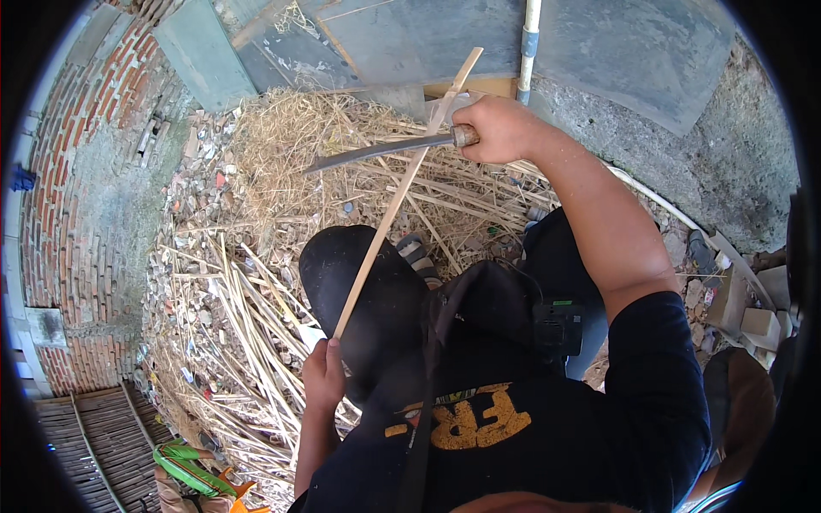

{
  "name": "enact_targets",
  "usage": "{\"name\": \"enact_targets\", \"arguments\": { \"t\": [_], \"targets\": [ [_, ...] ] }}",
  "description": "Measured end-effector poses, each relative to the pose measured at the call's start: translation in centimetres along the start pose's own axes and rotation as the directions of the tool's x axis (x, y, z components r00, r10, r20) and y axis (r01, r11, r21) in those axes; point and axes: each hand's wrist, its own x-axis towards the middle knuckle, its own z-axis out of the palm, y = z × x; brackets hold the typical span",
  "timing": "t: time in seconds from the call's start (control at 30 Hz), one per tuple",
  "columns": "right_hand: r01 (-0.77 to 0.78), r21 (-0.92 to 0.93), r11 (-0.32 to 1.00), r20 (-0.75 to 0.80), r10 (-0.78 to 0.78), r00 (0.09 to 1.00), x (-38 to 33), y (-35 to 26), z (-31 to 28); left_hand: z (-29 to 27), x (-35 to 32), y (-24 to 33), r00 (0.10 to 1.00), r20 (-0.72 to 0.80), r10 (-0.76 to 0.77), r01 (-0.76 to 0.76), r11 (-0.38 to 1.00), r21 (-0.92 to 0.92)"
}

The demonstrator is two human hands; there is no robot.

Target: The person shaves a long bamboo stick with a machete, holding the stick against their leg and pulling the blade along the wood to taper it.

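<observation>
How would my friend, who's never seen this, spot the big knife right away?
Find the grey panels along the top, then the right hand just below them. That hand grips the knife, which points left across a pale wooden strip. Its long, dark blade sets it apart from the strip and the yellowish straw.

The head-worn fisheye looks down, close, over the wearer's shirt [560, 419].
</observation>
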Motion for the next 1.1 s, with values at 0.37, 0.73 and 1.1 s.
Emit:
{"name": "enact_targets", "arguments": {
  "t": [0.37,0.73,1.1],
  "targets": [
    [-0.091,-0.092,0.992,0.047,0.095,0.994,0.5,0.5,-0.4,-0.4,1.1,-1.7,0.993,0.057,0.105,-0.111,0.987,0.118],
    [-0.089,0.024,0.996,-0.019,0.089,0.996,1.8,2.4,2.7,0.1,1.6,-1.2,0.992,-0.017,0.128,-0.122,0.972,0.199],
    [-0.221,0.104,0.970,-0.083,0.230,0.970,0.8,3.5,1.0,-0.5,1.5,0.0,0.995,0.025,0.093,-0.096,0.981,0.167]
  ]
}}
